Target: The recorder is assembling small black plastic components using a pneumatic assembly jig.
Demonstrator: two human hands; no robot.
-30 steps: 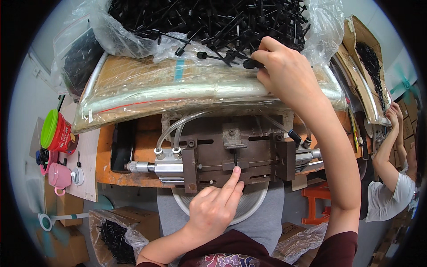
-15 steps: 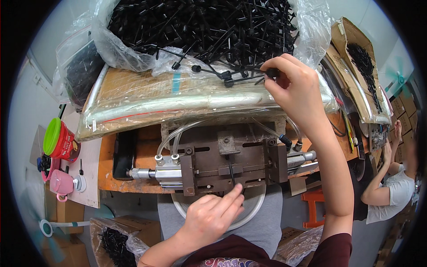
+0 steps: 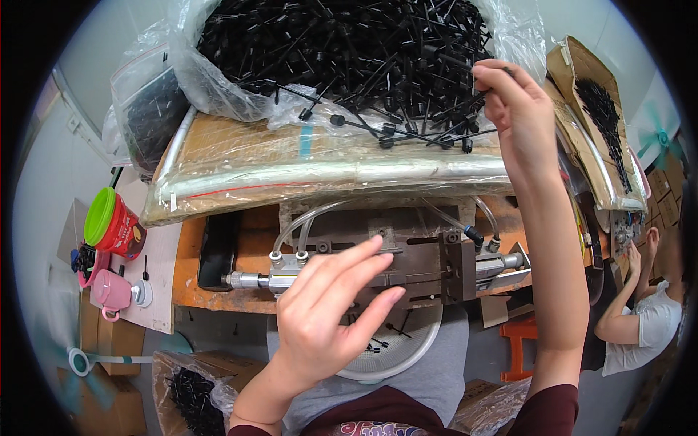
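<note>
My left hand hovers over the metal clamping fixture, its fingers spread and nothing between them. It hides the left middle of the fixture. My right hand is raised at the right edge of a big heap of thin black plastic parts, rods with knobbed ends. Its fingers are pinched on one such black rod part, mostly hidden by them. Some loose rods hang over the front of the heap. Below the fixture, a white basket on my lap has several black rods in it.
Clear plastic sheeting covers the cardboard under the heap. Air hoses run to the fixture's cylinders. At left stand a red tub with green rim and a pink mug. A co-worker sits at far right by another box of rods.
My left hand has lifted from the fixture's front edge, its fingers spreading. My right hand has moved up and right along the heap. The rod standing out of the fixture no longer shows.
</note>
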